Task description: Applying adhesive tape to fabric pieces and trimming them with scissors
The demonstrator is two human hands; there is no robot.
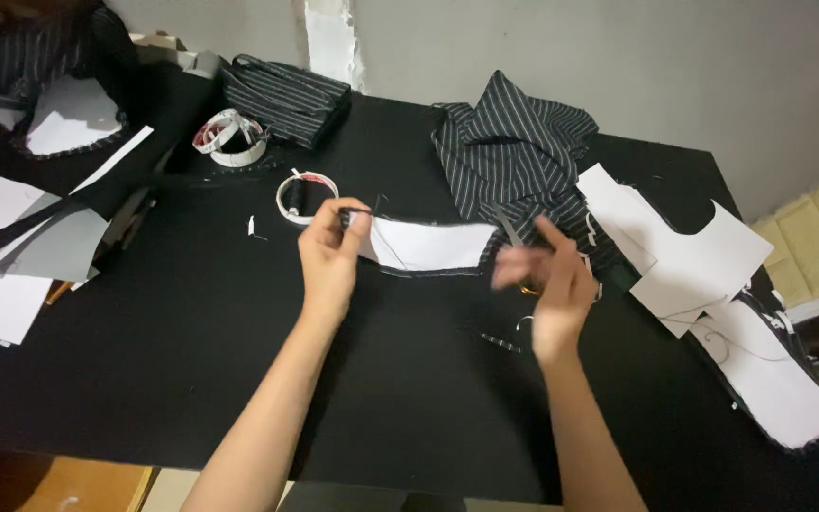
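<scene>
The left hand (332,248) pinches the left end of a white fabric piece (428,245) with dark edging, thumb and fingers closed on it just above the black table (239,379). The piece stretches to the right, its far end lying against a heap of striped cloth (514,152). The right hand (556,280) is blurred; its fingers are spread, and something thin and grey, perhaps scissors (509,230), shows at the fingertips, though whether the hand grips it cannot be told. Just beyond the left hand lies a spool of black thread (298,197), and farther back a rolled tape measure (229,136) beside a folded striped bundle (286,95). White cut pieces (684,246) lie to the right, one long piece with dark edging (779,379) near the table's corner. Grey and white sheets (11,256) lie at the left.
</scene>
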